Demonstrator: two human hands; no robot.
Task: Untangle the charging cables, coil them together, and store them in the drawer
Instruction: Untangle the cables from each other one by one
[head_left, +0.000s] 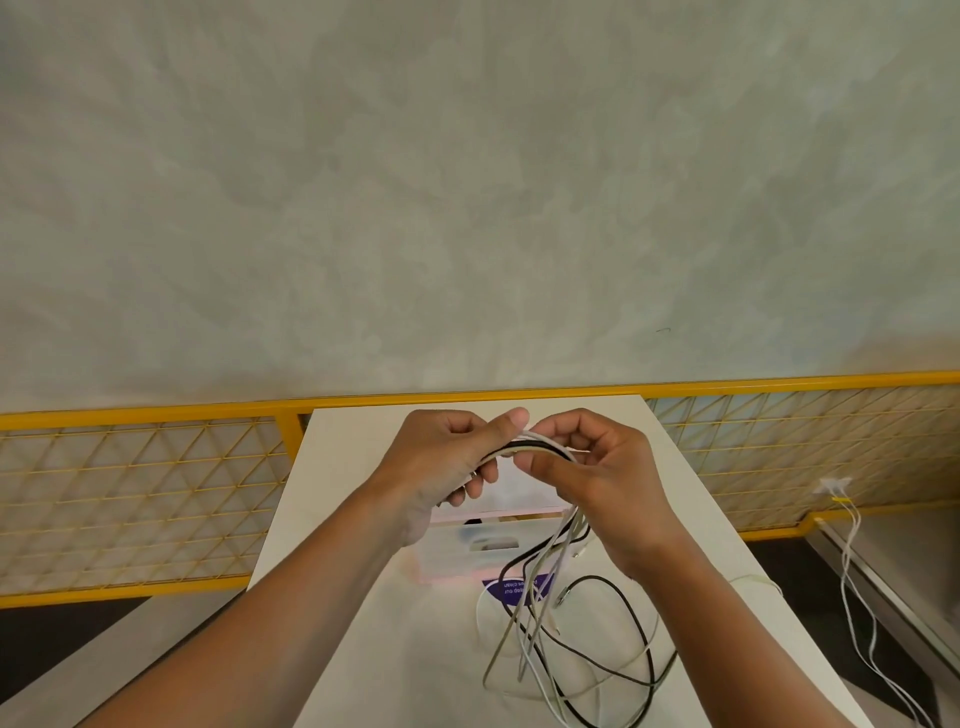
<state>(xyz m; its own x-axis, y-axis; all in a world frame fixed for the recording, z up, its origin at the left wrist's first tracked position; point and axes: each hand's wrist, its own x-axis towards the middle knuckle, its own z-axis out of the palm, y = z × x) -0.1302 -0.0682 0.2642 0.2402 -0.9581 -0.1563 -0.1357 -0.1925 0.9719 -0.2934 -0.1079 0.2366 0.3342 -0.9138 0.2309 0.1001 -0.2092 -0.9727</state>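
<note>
Several cables bunched above the drawer | our left hand and right hand both pinch the bunch | tails sprawl loose on the desk, nearer us than the drawer | we judge coiling barely begun, storing left

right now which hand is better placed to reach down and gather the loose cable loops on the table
Probably the right hand: the cables trail down directly beneath it onto the white table. The left hand grips the bundle's top and can hold it steady.
</note>
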